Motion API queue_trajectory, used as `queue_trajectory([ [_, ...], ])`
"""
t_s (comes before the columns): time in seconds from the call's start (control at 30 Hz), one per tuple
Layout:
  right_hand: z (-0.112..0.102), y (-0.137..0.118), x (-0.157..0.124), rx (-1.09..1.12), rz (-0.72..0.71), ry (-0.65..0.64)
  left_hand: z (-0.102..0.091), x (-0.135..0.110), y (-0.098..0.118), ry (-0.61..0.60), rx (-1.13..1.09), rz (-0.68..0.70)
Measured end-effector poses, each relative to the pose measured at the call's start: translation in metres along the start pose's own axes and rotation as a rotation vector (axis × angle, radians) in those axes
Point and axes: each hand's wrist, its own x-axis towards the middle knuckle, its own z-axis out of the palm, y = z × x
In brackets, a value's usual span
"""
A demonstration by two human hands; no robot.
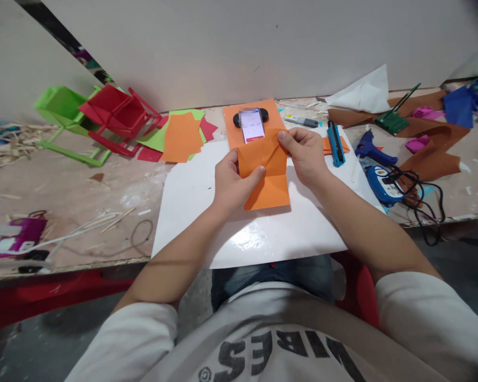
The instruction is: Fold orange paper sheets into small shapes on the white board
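Note:
Between my two hands is a folded piece of orange paper (271, 190), held just above a white sheet (183, 223). My left hand (237, 178) grips its left side, thumb lying across the front and fingers behind. At the upper right corner, my right hand (305, 151) pinches the paper between thumb and fingers. A diagonal crease runs over the upper part, and the lower part hangs as a flat panel. Behind the paper, a phone (253, 124) with a lit timer screen leans on a black object over another orange sheet (231, 124).
A blue box cutter (335, 143), a grey cutter (301, 121) and a blue glue gun (376, 149) lie right, near a blue corded device (384, 184). Left stand red (117, 114) and green (66, 114) miniature chairs, beside coloured paper pieces (182, 138). A purple device (19, 236) lies far left.

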Motion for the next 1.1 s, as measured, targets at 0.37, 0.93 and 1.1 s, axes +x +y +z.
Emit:
queue_trajectory([
  [0.37,0.011,-0.012,-0.013,0.035,-0.021,0.035,-0.012,0.007,0.017,-0.046,-0.095,-0.058],
  [0.93,0.025,-0.023,-0.03,-0.025,-0.081,-0.063,-0.017,0.004,0.031,0.01,0.026,0.016],
  [1.1,0.023,-0.027,-0.028,-0.024,-0.056,-0.133,-0.015,0.004,0.029,0.039,0.071,-0.003],
])
